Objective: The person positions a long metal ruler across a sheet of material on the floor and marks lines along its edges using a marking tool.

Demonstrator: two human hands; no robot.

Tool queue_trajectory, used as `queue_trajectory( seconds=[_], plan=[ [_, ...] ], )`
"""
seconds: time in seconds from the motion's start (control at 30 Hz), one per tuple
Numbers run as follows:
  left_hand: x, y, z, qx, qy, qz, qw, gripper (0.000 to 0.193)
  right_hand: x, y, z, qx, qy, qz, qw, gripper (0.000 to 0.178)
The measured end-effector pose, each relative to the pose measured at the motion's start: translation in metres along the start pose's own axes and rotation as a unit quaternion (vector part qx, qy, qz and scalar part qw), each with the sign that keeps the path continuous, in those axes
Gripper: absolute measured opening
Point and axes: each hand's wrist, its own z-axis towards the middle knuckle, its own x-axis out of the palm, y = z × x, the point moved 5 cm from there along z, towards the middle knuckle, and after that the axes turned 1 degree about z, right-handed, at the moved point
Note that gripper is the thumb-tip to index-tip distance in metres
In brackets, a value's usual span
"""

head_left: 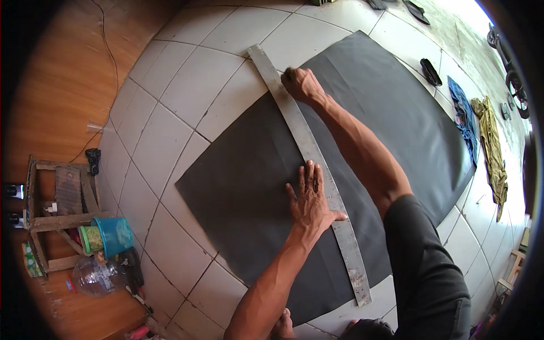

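Note:
A large dark grey sheet (238, 170), which looks like vinyl or rubber, lies spread on the floor. Across it runs a long metal straightedge (302, 133), its far end reaching past the sheet's edge. My left hand (310, 204) lies flat on the sheet and straightedge, fingers stretched out and thumb across the metal. At the far edge of the sheet, my right hand (304, 86) is closed beside the straightedge. Something small and dark shows at its fingers, too hidden to name. Part of my foot (283, 326) shows at the lower edge.
White tiles (175, 136) surround the sheet. To the left are a wooden stool frame (62, 218), a teal bucket (116, 237) and a clear plastic bottle (96, 276). On the right lie blue cloth (463, 116), olive cloth (492, 153) and a black case-like object (430, 72).

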Motion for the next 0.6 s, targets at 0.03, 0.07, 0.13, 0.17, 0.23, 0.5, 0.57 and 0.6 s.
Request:
queue_trajectory(
  seconds=[0.03,0.07,0.13,0.17,0.23,0.5,0.57,0.6],
  plan=[
    [-0.002,0.003,-0.003,-0.001,-0.011,0.001,1.0,0.147,0.0,0.007,-0.017,-0.017,-0.001,0.002,1.0,0.024],
    [-0.005,0.002,-0.003,-0.002,-0.012,0.002,1.0,0.147,-0.003,0.012,-0.044,-0.034,-0.001,-0.002,0.999,0.023],
    [-0.008,0.001,-0.002,-0.03,0.024,0.002,0.999,0.145,-0.022,0.02,-0.12,-0.057,-0.012,-0.008,0.998,0.02],
    [-0.011,0.003,-0.006,-0.027,0.021,0.006,0.999,0.145,-0.032,0.031,-0.158,-0.004,0.045,0.048,0.998,0.018],
    [-0.009,0.0,-0.004,-0.026,0.003,0.0,1.0,0.141,-0.066,0.047,-0.257,-0.023,0.036,0.004,0.999,0.016],
    [-0.004,0.008,-0.002,-0.021,0.002,0.027,0.999,0.145,-0.181,0.147,-0.535,0.193,0.094,0.077,0.974,0.015],
    [0.004,0.0,-0.008,-0.017,-0.028,0.024,0.999,0.136,-0.185,0.159,-0.566,0.23,0.08,0.047,0.969,0.019],
    [0.01,0.003,-0.015,-0.035,-0.048,0.017,0.998,0.128,-0.182,0.168,-0.575,0.199,0.073,-0.05,0.976,0.027]
  ],
)
